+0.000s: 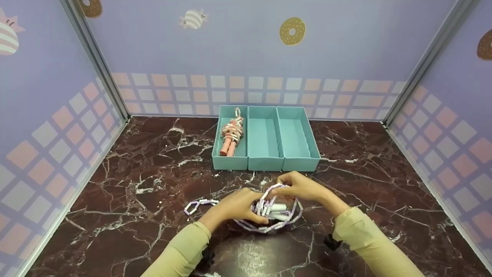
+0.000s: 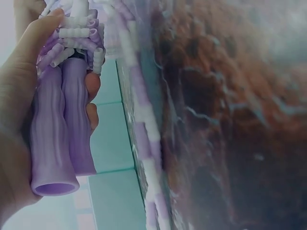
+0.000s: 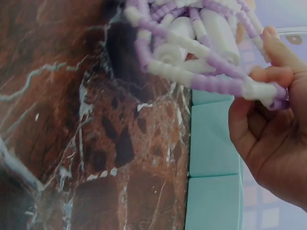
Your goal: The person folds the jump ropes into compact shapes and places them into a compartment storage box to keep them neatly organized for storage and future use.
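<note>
A purple and white beaded jump rope (image 1: pixel 264 229) is bundled between the two hands over the table. My left hand (image 1: pixel 239 206) grips its two purple handles (image 2: pixel 48 129) side by side, with beaded loops wound round their upper part. The handles' white ends (image 3: pixel 218 38) point to the right. With fingers curled, my right hand (image 1: pixel 299 187) holds a doubled strand of beads (image 3: pixel 216 85) drawn out from the bundle. A loose loop of the rope trails out to the left past the left wrist.
Three joined teal bins (image 1: pixel 265 163) stand behind the hands, near the back wall. In the left bin lies an orange and white beaded jump rope (image 1: pixel 233 129), wrapped round its handles. Patterned walls (image 1: pixel 246 50) enclose the dark marbled table (image 1: pixel 127 200).
</note>
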`<state>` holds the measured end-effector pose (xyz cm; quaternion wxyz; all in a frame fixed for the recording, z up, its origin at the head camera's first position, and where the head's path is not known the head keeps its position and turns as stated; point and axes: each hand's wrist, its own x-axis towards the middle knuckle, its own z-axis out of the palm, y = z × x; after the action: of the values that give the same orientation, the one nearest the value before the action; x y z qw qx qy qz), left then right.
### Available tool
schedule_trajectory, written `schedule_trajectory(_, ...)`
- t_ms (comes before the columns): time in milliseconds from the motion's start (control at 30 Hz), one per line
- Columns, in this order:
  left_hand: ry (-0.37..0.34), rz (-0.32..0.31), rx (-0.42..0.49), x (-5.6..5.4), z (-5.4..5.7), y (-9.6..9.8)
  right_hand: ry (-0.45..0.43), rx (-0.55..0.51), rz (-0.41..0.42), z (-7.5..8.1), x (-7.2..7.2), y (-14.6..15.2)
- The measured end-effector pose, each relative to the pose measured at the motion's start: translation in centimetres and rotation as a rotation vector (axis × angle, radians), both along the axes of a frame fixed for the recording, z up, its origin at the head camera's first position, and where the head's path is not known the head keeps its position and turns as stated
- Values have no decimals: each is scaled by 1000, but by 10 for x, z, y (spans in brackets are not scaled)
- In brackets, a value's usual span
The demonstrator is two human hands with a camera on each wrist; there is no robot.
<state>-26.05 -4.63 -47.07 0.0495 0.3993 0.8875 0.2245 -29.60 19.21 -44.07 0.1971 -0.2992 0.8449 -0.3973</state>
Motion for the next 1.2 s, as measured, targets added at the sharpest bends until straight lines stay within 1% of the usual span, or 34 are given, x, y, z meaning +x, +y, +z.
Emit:
schedule_trajectory(133, 12, -3, -5, -2, -3, -3, 43, 2, -6, -2, -2, 2)
schedule_trajectory(267, -15, -9, 16, -1, -4, -3, 64, 1, -3, -3, -4, 2)
schedule_trajectory(433, -45, -23, 112, 1, -5, -2, 59, -21, -20, -6, -3, -1)
schedule_trajectory(533, -59, 5, 157, 2, -5, -2, 38, -50, -41, -9, -3, -2)
schedule_trajectory(633, -112, 40, 213, 3, -3, -2, 18, -93, -54, -14, -4, -2)
schedule_trajectory(700, -144, 50, 260, 3, -3, -2, 17, -119, -56, -17, -5, -2)
schedule_trajectory(767, -160, 48, 303, 4, -3, -2, 17, -152, -46, -21, -6, -2)
schedule_trajectory(933, -108, 33, 354, 4, -2, -2, 20, -220, -25, -32, -10, -1)
schedule_trajectory(1033, -68, 34, 393, 4, -1, -2, 23, -263, -34, -38, -10, 0)
schedule_trajectory(1100, -63, 57, 436, 4, -1, -2, 26, -302, -54, -41, -9, 0)
schedule_trajectory(1200, -97, 122, 531, 4, -1, -1, 28, -358, -108, -44, -7, 0)
